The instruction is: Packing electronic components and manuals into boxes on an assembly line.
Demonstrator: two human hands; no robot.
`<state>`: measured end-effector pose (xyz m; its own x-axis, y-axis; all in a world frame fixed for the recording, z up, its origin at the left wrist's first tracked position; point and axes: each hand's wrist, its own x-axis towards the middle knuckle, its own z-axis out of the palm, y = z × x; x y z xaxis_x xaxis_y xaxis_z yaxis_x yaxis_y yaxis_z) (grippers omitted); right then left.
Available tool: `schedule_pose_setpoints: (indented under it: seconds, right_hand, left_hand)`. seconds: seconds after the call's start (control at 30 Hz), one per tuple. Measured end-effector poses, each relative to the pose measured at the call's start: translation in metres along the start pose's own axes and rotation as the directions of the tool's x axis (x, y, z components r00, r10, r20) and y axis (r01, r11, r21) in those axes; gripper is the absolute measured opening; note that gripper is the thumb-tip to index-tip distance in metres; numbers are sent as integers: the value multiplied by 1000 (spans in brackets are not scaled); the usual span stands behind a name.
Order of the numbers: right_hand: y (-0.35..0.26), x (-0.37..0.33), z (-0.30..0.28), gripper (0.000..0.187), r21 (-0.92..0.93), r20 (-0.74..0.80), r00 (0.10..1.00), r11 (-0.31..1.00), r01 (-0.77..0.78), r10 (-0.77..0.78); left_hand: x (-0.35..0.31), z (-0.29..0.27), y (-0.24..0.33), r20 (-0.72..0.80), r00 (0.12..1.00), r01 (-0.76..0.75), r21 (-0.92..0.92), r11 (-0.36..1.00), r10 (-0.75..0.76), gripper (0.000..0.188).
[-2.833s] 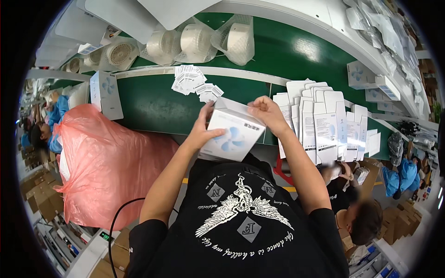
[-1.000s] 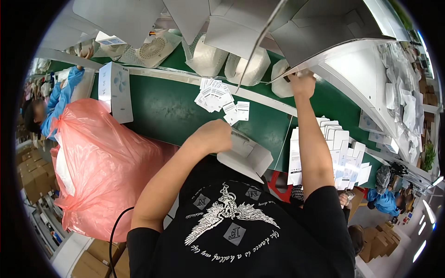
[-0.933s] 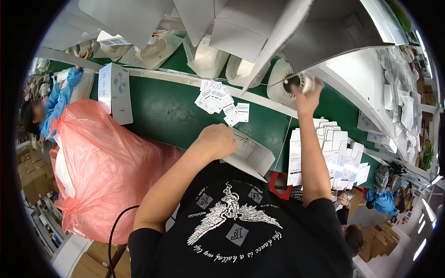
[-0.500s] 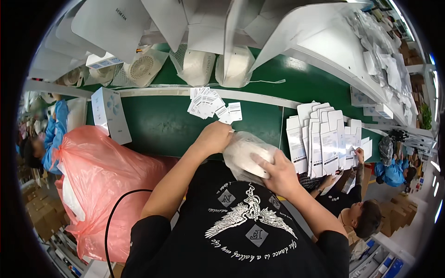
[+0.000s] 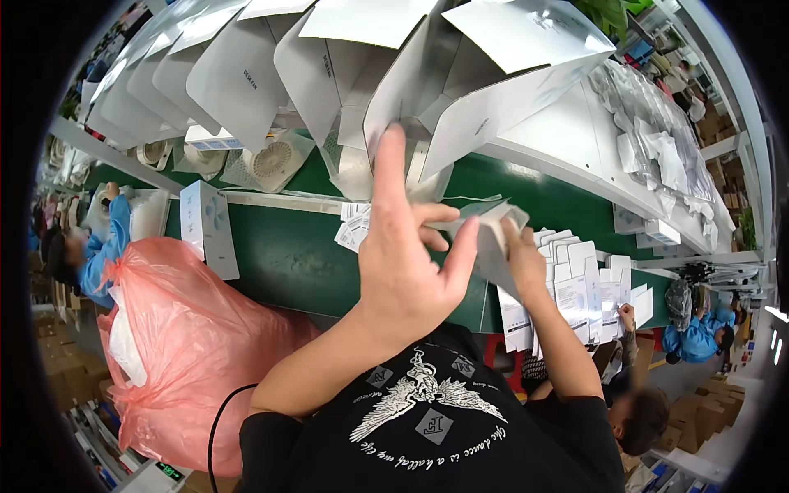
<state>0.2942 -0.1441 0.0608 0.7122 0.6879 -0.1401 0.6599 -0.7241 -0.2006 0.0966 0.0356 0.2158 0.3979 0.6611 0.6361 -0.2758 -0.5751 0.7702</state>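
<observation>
My left hand (image 5: 407,246) is raised over the bench with its fingers spread and nothing in them. Its index fingertip overlaps the near flap of an open white carton (image 5: 407,90) on the shelf; I cannot tell whether they touch. To its right, my right hand (image 5: 523,259) is closed on a plastic-wrapped white part (image 5: 491,234), blurred by motion and partly hidden. Beyond my left wrist, small printed cards (image 5: 352,223) lie on the green bench, partly covered by my hand.
More open cartons line the shelf. Bagged white fans (image 5: 275,162) stand under it. A printed box (image 5: 205,222) is on the bench at left, beside a large pink plastic bag (image 5: 193,345). Flat cartons (image 5: 575,287) lie at right, near a co-worker's hand (image 5: 627,318).
Both hands have risen and moved forward from near my chest. My left hand has left the wrapped part and opened; my right hand carries it toward the shelf. The view has shifted.
</observation>
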Motion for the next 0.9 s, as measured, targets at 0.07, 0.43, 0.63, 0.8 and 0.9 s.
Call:
schedule_pose_setpoints:
  seconds: [0.07,0.43,0.63,0.8,0.9]
  right_hand:
    - [14,42,-19,64,-29,-108,990,995,-96,93]
    - [149,303,119,61,-176,-544,829,984,36,-128]
    - [256,331,134,57,-321,-769,547,940,118,-332]
    - [75,122,53,32,435,-826,465,886,162,320]
    - [40,79,75,33,612,-663,673,754,237,327]
  left_hand:
    - [23,21,-9,-91,994,63,100,993,-54,61]
    - [48,-90,78,-24,960,-238,460,855,280,18]
    - [114,-162,153,857,508,-509,221,832,83,24]
    - [41,-57,50,872,474,-313,294,903,-119,18]
    - [-32,-4,-24,943,317,-308,201,930,-99,15]
